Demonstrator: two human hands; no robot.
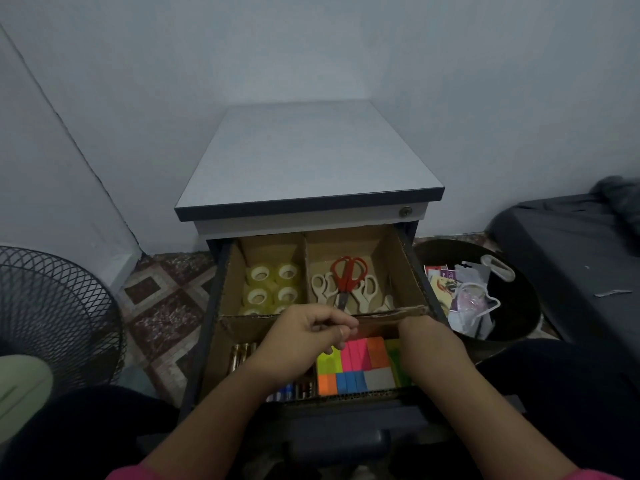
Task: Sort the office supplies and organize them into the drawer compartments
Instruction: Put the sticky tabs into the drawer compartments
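The open drawer is split by a cardboard divider into compartments. Clear tape rolls fill the back left one. In the back right one, red-handled scissors lie on top of white-handled scissors. Batteries lie front left and coloured sticky notes front right. My left hand is at the cross divider, with thumb and curled fingers pinched at its top edge. My right hand rests at the same divider further right, and its fingers are hidden.
The cabinet top is bare. A black bin with wrappers and packaging stands to the right, next to a dark mattress. A black fan grille is at the left. A patterned tile floor lies around the cabinet.
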